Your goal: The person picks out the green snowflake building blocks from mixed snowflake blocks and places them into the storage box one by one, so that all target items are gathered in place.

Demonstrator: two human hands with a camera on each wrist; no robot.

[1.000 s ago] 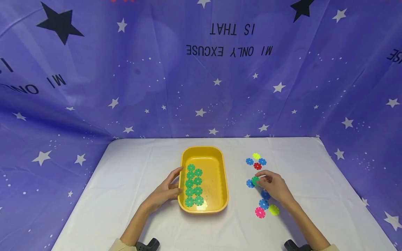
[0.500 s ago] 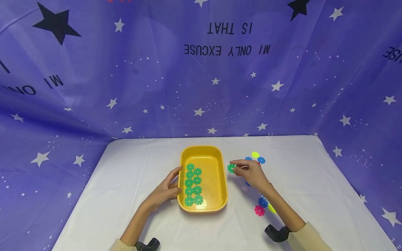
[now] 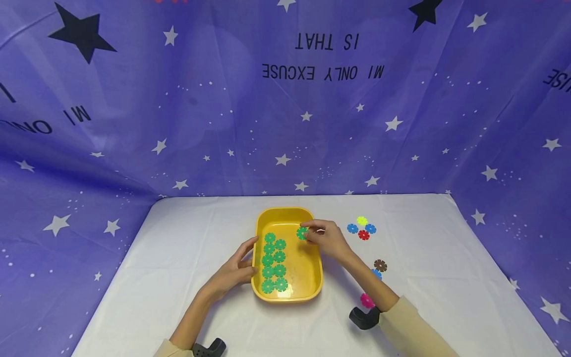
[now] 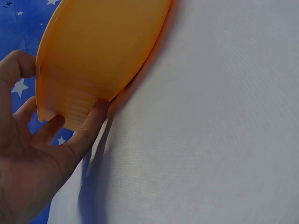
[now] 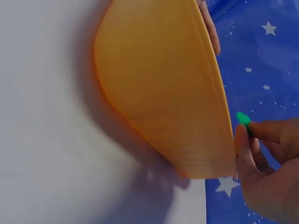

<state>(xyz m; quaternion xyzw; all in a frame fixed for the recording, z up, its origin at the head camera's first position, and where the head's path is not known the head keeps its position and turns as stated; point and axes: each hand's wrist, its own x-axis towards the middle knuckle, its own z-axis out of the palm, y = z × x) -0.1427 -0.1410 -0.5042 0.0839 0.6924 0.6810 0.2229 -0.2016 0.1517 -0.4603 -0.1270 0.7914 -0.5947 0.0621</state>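
The yellow plastic tray stands on the white cloth, with two uneven columns of green snowflake discs along its left side. My left hand holds the tray's left side; in the left wrist view the thumb presses the outer wall and other fingers meet the rim. Over the tray's upper right part, my right hand pinches another green snowflake disc between thumb and fingertips. That disc shows edge-on above the rim in the right wrist view.
Right of the tray lie yellow, blue and red snowflake discs. Nearer are a brown disc, a blue disc and a pink disc, partly behind the right forearm. A starry purple curtain rises behind the table.
My right hand has lifted a green snowflake disc from the loose ones on the right and carried it left over the tray. The left hand has stayed at the tray.
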